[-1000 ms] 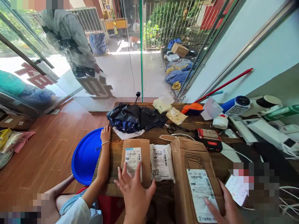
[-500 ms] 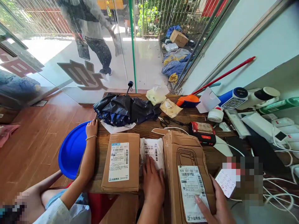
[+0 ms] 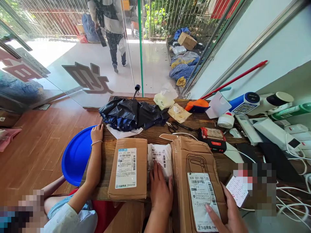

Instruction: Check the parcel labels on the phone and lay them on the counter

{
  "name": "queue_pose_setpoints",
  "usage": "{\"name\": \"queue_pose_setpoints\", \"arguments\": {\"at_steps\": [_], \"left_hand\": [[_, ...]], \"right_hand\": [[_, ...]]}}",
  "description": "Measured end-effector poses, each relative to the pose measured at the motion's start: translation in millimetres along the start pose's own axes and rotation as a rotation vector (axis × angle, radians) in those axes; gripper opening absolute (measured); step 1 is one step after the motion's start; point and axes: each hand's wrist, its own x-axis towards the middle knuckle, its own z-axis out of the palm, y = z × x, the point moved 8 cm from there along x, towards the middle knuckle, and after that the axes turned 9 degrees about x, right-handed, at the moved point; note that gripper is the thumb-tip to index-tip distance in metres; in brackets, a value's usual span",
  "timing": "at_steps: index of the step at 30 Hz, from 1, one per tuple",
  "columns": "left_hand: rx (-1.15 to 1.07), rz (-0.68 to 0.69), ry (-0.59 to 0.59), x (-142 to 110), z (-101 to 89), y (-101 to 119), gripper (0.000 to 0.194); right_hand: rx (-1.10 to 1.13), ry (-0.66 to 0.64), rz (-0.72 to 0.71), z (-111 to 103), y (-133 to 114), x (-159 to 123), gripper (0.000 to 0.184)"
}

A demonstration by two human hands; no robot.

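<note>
Three parcels lie side by side on the wooden table (image 3: 155, 137). My left hand (image 3: 160, 191) rests flat, fingers together, on the small white bag parcel (image 3: 160, 156) in the middle. My right hand (image 3: 227, 212) lies on the right side of the large brown box (image 3: 198, 181), its fingers on the white shipping label (image 3: 201, 199). To the left sits a flat brown carton (image 3: 128, 168) with its own label. Another person's small arm with a bead bracelet reaches up the table's left edge, the hand (image 3: 96, 133) resting at the corner.
A folded black umbrella (image 3: 133, 114), scissors (image 3: 173, 127), a black and red label printer (image 3: 212, 137), tape roll (image 3: 225, 120), boxes and cables crowd the far and right side. A blue round stool (image 3: 76, 155) stands at left. Beyond the glass door a person (image 3: 111, 26) walks outside.
My left hand shifted from the flat brown carton to the white bag parcel. The person outside walked farther away from the door. My right hand stayed on the large box.
</note>
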Motion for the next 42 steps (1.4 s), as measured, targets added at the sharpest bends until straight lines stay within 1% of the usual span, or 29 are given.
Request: {"name": "queue_pose_setpoints", "arguments": {"at_steps": [3,5,8,11,14,17,19,21,23,25,27,28,30,33,36,42], "left_hand": [[-0.002,0.000,-0.029,1,1.2,1,0.054],[-0.005,-0.001,-0.035,0,1.1,1,0.055],[-0.001,0.023,-0.009,-2,-1.6,2,0.055],[0.031,0.070,0.022,-5,-2.6,6,0.052],[0.086,0.109,0.020,-5,1.1,9,0.049],[0.123,0.150,-0.007,1,1.7,11,0.050],[0.105,0.184,-0.035,5,-5.2,12,0.049],[0.031,0.203,-0.049,4,-20.8,15,0.046],[-0.079,0.196,0.012,-4,-45.5,20,0.042],[-0.171,0.228,0.125,-21,-70.9,31,0.039],[-0.179,0.340,0.233,-45,-87.5,50,0.034],[-0.141,0.410,0.280,-56,-91.1,60,0.032],[-0.015,0.511,0.366,-76,-90.6,75,0.032],[0.127,0.560,0.439,-87,-82.5,83,0.035],[0.159,0.573,0.447,-86,-79.0,83,0.035],[0.174,0.582,0.458,-86,-83.2,84,0.032]], "right_hand": [[-0.011,0.012,-0.006,-2,1,1,0.075],[-0.011,-0.006,-0.023,-2,5,2,0.074],[-0.022,-0.052,-0.042,-1,16,5,0.074],[-0.044,-0.066,-0.046,-3,25,6,0.076],[-0.045,-0.058,-0.078,-2,25,5,0.076],[-0.022,-0.035,-0.109,1,23,5,0.075],[-0.012,-0.017,-0.136,2,22,6,0.075],[-0.012,-0.026,-0.168,5,21,6,0.077],[-0.002,-0.041,-0.192,7,20,6,0.077],[0.010,-0.050,-0.203,9,20,7,0.076],[0.017,-0.037,-0.219,10,19,7,0.075],[0.017,-0.031,-0.230,10,18,7,0.075],[0.011,-0.023,-0.256,12,17,6,0.075],[-0.005,-0.015,-0.284,13,15,5,0.075],[-0.014,-0.014,-0.294,13,12,4,0.076],[-0.013,-0.026,-0.302,12,6,1,0.076]]}}
